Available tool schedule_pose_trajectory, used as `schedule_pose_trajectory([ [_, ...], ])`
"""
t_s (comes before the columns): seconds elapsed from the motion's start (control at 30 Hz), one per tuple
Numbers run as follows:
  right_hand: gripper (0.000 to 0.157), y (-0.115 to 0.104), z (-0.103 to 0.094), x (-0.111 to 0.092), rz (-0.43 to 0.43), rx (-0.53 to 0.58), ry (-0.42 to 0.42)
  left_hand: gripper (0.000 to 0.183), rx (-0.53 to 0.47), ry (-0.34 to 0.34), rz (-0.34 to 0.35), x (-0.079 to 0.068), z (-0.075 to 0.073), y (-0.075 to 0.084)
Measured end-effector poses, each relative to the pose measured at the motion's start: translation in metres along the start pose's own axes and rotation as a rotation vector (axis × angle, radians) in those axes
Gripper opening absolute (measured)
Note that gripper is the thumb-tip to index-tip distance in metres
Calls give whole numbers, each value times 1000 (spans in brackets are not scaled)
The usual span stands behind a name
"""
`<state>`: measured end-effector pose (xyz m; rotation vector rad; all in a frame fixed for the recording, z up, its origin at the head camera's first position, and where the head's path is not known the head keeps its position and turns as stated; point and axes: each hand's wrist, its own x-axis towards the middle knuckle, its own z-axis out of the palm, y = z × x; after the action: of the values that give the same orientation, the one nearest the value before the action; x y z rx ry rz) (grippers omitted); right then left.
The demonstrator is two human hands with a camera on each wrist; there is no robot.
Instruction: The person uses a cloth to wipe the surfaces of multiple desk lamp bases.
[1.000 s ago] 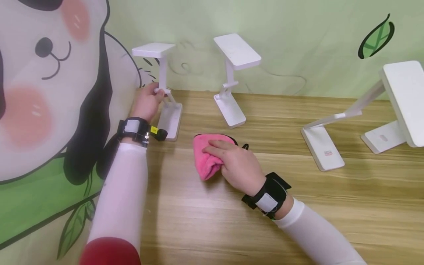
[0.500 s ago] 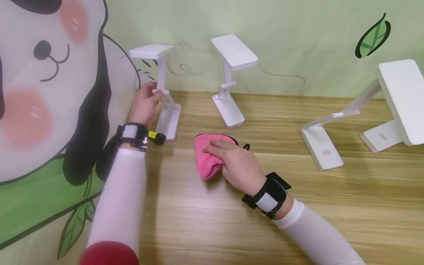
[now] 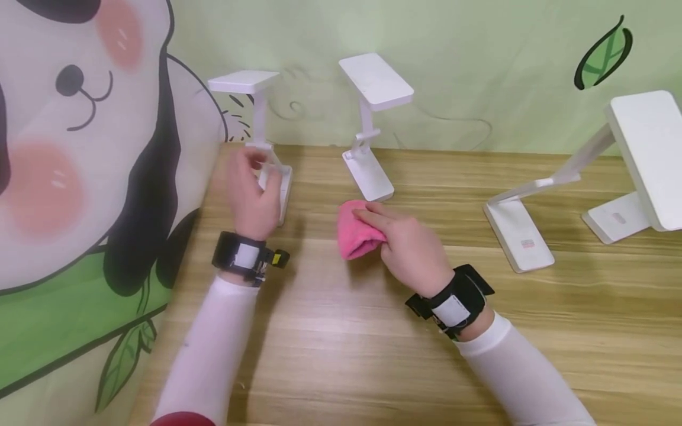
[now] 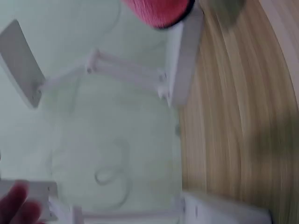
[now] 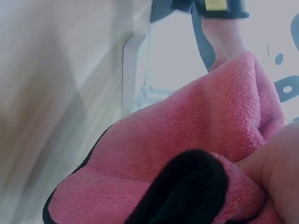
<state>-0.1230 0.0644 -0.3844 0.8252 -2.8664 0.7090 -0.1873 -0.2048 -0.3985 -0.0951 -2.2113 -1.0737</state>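
Observation:
A pink cloth (image 3: 357, 229) with dark edging (image 5: 198, 172) is pinched in my right hand (image 3: 418, 251), just in front of the second white desk lamp (image 3: 370, 177). My left hand (image 3: 256, 201), blurred by motion, is apart from the folding joint of the leftmost white desk lamp (image 3: 244, 81). Its fingers are loosely bent with nothing between them, and it covers part of that lamp's base. In the left wrist view, blurred fingertips (image 4: 21, 205) overlap that lamp's head, while the pink cloth (image 4: 161, 11) shows at the top beside the second lamp (image 4: 117, 67).
Two more white lamps stand at the right, one with its base (image 3: 519, 236) nearer me and one with its base (image 3: 618, 219) farther right. Behind the wooden table (image 3: 314, 355) rises a pale green wall (image 3: 479, 59). A panda picture (image 3: 133, 177) covers the left side.
My left hand has let go of the leftmost lamp's joint and moved toward me and to the right. The right hand has lifted the cloth and carried it slightly right and back.

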Motion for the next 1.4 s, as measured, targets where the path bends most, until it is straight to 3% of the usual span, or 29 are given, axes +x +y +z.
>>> schedule_pose_trajectory([
  [0.13, 67, 9, -9, -2, 30, -35, 17, 25, -109, -332, 0, 1, 20, 11],
  [0.2, 65, 14, -12, -2, 40, -56, 23, 31, -103, -452, -36, 4, 32, 11],
  [0.37, 60, 23, -18, -8, 47, -80, 48, 49, -21, -590, -95, 17, 69, 7],
  [0.53, 59, 23, -19, -11, 50, -88, 75, 57, 7, -644, -153, 34, 93, 8],
  [0.8, 60, 21, -11, -8, 39, -88, 77, 47, -3, -635, -185, 46, 109, -4],
  [1.2, 60, 24, -9, -9, 59, -78, 72, 36, -14, -607, -228, 50, 114, -7],
  [1.4, 61, 25, -12, -8, 78, -77, 56, 34, -8, -620, -177, 44, 108, -7],
])
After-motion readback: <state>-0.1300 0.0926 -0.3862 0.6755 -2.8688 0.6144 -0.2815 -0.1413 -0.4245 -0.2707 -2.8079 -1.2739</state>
